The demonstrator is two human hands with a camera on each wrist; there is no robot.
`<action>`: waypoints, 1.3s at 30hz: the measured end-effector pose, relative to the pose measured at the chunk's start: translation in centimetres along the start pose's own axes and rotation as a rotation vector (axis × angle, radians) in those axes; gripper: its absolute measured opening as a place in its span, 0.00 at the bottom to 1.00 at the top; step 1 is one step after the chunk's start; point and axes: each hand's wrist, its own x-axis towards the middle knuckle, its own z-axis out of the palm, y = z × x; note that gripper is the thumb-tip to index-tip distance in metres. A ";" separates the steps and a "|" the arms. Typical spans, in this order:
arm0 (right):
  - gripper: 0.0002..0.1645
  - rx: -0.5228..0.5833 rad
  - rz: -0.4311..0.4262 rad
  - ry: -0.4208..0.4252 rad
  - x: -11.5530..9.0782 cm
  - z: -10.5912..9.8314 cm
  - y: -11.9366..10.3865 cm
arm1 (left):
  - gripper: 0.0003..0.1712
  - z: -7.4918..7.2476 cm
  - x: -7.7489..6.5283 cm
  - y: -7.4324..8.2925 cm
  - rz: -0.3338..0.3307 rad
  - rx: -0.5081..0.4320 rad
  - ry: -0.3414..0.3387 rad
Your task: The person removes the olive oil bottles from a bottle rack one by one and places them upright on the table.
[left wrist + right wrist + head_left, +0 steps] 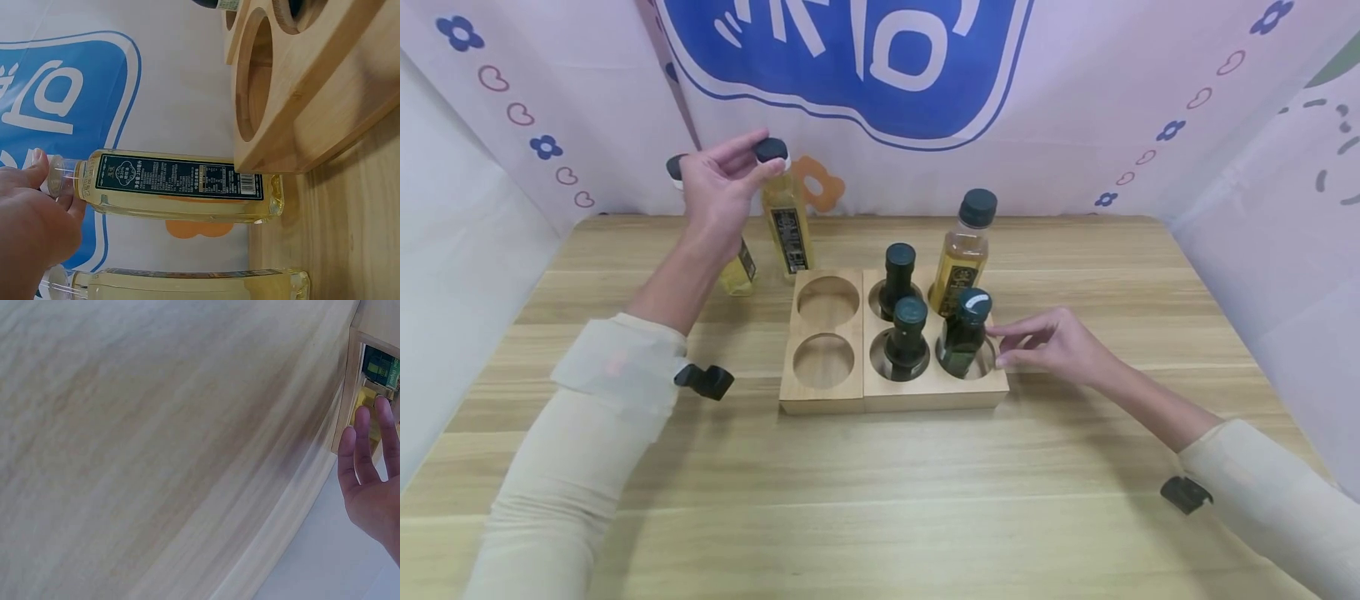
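Pale wood rack [822, 406], six round wells in three columns of two, on a wood-grain table [880, 508]. Contents and surroundings as follows.

Middle column: dark rear bottle [897, 282] with dark green cap; similar dark front bottle [907, 340]. Both upright.

Right column: clear bottle of yellow oil [958, 265] at the rear, dark green cap, dark label. Before it, a dark green bottle [961, 340] with a white mark on its cap, leaning slightly.

Left hand [721, 190]: thumb and fingers pinch the dark cap [772, 150] of a tall yellow-oil bottle [787, 229], held upright just behind the rack's left column. A dark label with pale print and a barcode faces the left wrist camera. Whether the base bears on the table cannot be told.

Second yellow-oil bottle [740, 275]: to the left of the first, partly hidden by the left hand and forearm.

Right hand [1058, 346]: fingers extended at the rack's right end, beside the dark green bottle, closed on nothing; fingertip contact uncertain.

Backdrop: pale printed cloth [595, 50] with a large blue emblem [955, 100] and an orange flower [831, 197].

Sleeves: cream, both arms.
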 end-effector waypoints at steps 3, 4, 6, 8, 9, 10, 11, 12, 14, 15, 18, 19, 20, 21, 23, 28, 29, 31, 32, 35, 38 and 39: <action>0.24 0.001 0.003 -0.002 0.0 0.0 0.0 | 0.28 -0.1 -0.1 -0.2 -0.009 0.014 -0.002; 0.24 0.001 0.004 -0.002 0.0 0.0 0.0 | 0.28 -0.2 -0.2 -0.3 -0.017 0.014 -0.003; 0.24 0.003 0.003 -0.002 0.0 0.0 0.0 | 0.28 -0.3 -0.3 -0.4 -0.028 0.013 -0.004; 0.24 0.007 -0.001 -0.003 0.0 0.0 0.0 | 0.27 -0.4 -0.4 -0.5 -0.035 0.006 -0.005; 0.24 0.010 -0.003 -0.003 0.0 0.0 0.1 | 0.27 -0.4 -0.4 -0.6 -0.036 0.005 -0.005; 0.24 0.011 -0.005 -0.002 0.0 0.0 0.1 | 0.27 -0.4 -0.5 -0.6 -0.037 0.000 -0.004; 0.24 0.013 -0.008 -0.002 0.0 0.0 0.1 | 0.26 -0.4 -0.5 -0.7 -0.031 -0.001 -0.004; 0.24 0.014 -0.011 -0.002 0.0 0.0 0.1 | 0.26 -0.4 -0.5 -0.7 -0.028 -0.005 -0.004; 0.24 0.013 -0.014 -0.001 0.0 0.0 0.1 | 0.27 -0.4 -0.5 -0.7 -0.023 -0.007 -0.005; 0.24 0.012 -0.014 -0.001 0.0 0.0 0.2 | 0.27 -0.4 -0.5 -0.7 -0.023 -0.007 -0.005; 0.24 0.008 -0.013 -0.001 0.0 -0.1 0.1 | 0.27 -0.4 -0.5 -0.7 -0.020 -0.010 -0.008; 0.24 0.007 -0.012 -0.002 0.0 -0.1 0.1 | 0.27 -0.4 -0.5 -0.7 -0.020 -0.011 -0.008; 0.25 0.006 -0.012 -0.002 0.0 -0.1 0.1 | 0.26 -0.4 -0.6 -0.8 -0.018 -0.013 -0.009; 0.25 0.007 -0.010 -0.003 0.0 -0.1 0.1 | 0.26 -0.4 -0.6 -0.8 -0.015 -0.014 -0.011; 0.25 0.008 -0.009 -0.004 0.0 0.0 0.1 | 0.26 -0.4 -0.6 -0.8 -0.006 -0.018 -0.017; 0.24 0.011 -0.004 -0.004 -0.1 0.0 0.1 | 0.25 -0.5 -0.6 -0.8 0.008 -0.023 -0.037; 0.24 0.011 -0.004 -0.002 -0.1 0.0 0.1 | 0.25 -0.6 -0.6 -0.8 0.009 -0.018 -0.041; 0.24 0.007 -0.009 -0.001 -0.1 0.0 0.1 | 0.25 -0.7 -0.6 -0.7 0.005 -0.013 -0.046; 0.24 0.005 -0.012 -0.001 -0.1 0.0 0.1 | 0.24 -0.7 -0.6 -0.6 0.000 -0.010 -0.048; 0.24 0.005 -0.016 -0.001 -0.1 0.0 0.0 | 0.24 -0.7 -0.7 -0.6 -0.006 0.014 -0.056; 0.23 0.006 -0.015 0.000 -0.1 0.0 0.1 | 0.25 -0.7 -0.7 -0.5 -0.011 0.020 -0.061; 0.24 0.006 -0.014 0.001 -0.1 0.0 0.1 | 0.25 -0.7 -0.7 -0.5 -0.014 0.015 -0.063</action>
